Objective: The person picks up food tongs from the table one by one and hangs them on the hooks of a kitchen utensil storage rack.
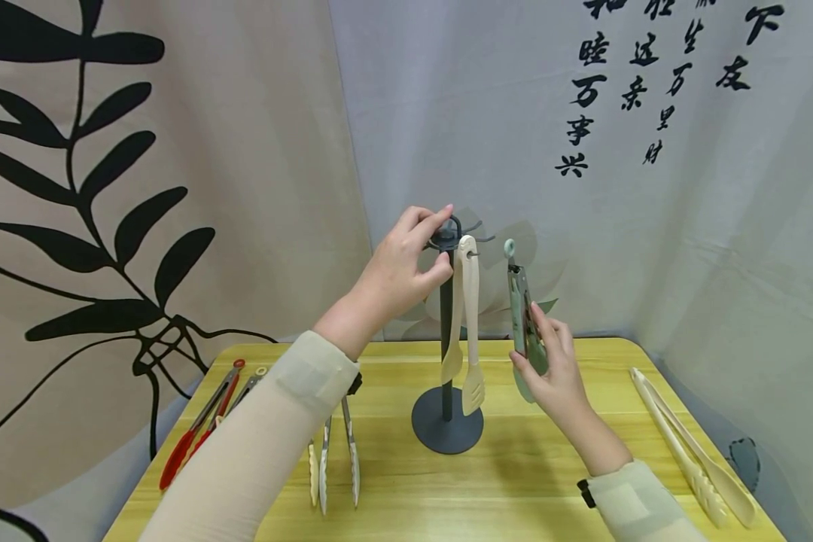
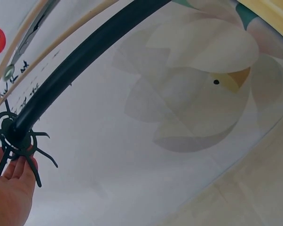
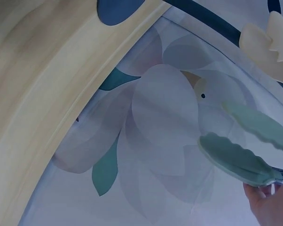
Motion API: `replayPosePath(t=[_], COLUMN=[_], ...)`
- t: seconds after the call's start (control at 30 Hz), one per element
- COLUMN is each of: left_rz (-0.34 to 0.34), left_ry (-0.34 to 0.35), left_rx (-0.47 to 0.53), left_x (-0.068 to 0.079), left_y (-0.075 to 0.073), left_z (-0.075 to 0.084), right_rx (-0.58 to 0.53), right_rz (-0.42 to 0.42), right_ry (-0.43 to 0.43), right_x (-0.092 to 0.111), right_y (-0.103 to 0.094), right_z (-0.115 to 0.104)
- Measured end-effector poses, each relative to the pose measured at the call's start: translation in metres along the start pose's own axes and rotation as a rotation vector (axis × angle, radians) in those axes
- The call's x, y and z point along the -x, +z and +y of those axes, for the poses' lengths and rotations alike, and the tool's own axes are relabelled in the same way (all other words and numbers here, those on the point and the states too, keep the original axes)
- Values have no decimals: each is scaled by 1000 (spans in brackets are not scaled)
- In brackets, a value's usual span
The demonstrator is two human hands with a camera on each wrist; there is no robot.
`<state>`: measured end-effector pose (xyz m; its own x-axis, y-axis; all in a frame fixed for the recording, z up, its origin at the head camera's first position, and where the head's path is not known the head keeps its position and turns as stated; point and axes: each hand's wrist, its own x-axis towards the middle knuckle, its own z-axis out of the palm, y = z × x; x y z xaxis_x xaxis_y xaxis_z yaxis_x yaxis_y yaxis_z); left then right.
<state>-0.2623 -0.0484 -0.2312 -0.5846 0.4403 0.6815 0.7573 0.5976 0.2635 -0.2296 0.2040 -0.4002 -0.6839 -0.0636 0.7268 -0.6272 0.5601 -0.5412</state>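
Note:
At the top of a dark utensil stand (image 1: 446, 324), my left hand (image 1: 403, 252) grips the hooked crown (image 2: 19, 136), fingers and thumb round it. Cream tongs (image 1: 473, 316) hang by their top from one of its hooks, one end a slotted spatula. To the right of the stand, my right hand (image 1: 557, 369) holds green tongs (image 1: 519, 301) raised above the table, ring end up. Their scalloped green tips (image 3: 238, 160) stand apart in the right wrist view.
The stand's round base (image 1: 447, 421) rests on the yellow wooden table (image 1: 515, 482). Red-tipped tongs (image 1: 176, 455) lie at the left, with metal tongs (image 1: 352, 459) partly hidden by my left arm. More cream tongs (image 1: 680, 440) lie along the right edge. A printed curtain (image 1: 271, 188) hangs behind.

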Motion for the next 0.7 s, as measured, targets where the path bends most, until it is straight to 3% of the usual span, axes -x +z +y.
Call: replayPosePath(t=[0.7], left_rz=[-9], left_ry=[-7], left_rx=[-19], left_x=[0], left_y=[1], left_z=[2], right_rx=[-8], right_rz=[12], right_ry=[-65], right_x=[-12], right_y=[4], right_z=[-11])
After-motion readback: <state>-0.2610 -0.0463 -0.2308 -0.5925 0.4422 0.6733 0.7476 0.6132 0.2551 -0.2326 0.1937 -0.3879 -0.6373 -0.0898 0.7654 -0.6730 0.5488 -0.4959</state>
